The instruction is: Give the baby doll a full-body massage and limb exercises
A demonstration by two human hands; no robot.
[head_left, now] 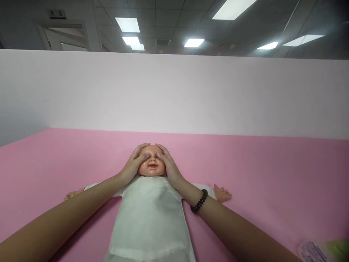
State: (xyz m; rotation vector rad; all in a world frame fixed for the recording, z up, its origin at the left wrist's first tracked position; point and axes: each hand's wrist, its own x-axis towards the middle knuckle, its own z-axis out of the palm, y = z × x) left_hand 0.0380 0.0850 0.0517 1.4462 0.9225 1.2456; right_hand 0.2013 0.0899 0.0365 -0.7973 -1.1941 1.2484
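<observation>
A baby doll (151, 218) in a white gown lies on its back on the pink surface, arms stretched out to both sides. My left hand (135, 163) wraps round the left side of the doll's head (152, 169), its thumb on the eye area. From the other side my right hand (171, 165) clasps the head, its thumb by the other eye. Both sets of fingertips reach up to the crown. The doll's mouth and chin show between my hands; the sides of its head are hidden. My forearms cross over the doll's arms.
A pink mat (259, 174) stretches beneath the doll up to a white partition (174, 92) at the back. At the lower right corner lies a purple and green patterned item (324, 250), partly cut off. A black coiled band (199, 201) circles my right wrist.
</observation>
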